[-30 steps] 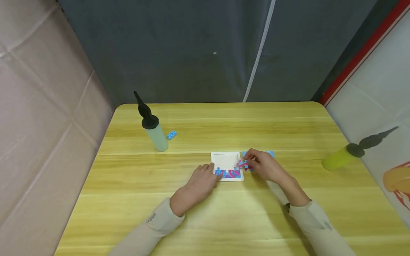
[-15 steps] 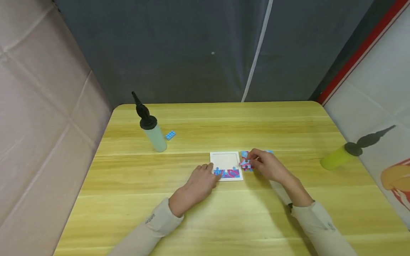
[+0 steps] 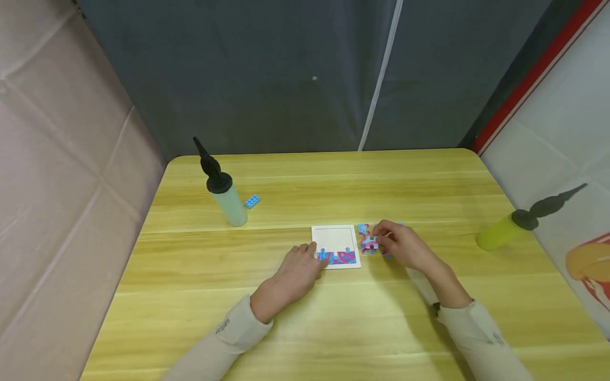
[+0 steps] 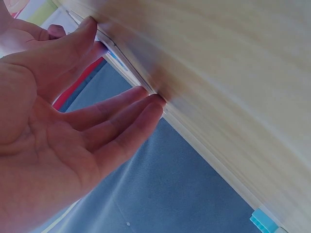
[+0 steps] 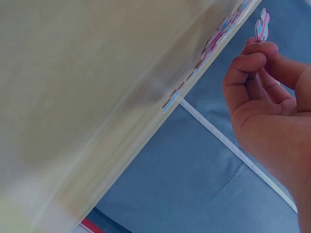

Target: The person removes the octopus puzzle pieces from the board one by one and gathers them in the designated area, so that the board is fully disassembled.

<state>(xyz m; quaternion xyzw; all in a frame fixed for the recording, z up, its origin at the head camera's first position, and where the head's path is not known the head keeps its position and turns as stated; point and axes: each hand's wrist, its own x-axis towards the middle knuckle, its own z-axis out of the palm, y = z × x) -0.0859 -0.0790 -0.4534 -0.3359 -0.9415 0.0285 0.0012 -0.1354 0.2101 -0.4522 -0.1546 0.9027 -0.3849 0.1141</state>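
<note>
A square white puzzle tray lies on the wooden table, with joined pink-and-blue jigsaw pieces filling its near strip. My left hand rests at the tray's left edge; its fingers are extended against the side, and one digit reaches over the near left corner. Between thumb and fingertips my right hand pinches a jigsaw piece, raised above the table. Beneath and around that hand lie loose jigsaw pieces to the right of the tray, partly hidden by it.
Back left stands a pale green bottle with a black top, beside a small blue toy brick. A yellow-green bottle with a black top is at the right edge. A dark curtain hangs behind the table.
My right hand has shifted slightly right with the piece, from beside the tray's right rim to over the loose pieces. More of those pieces now show. The left hand stays on the tray.
</note>
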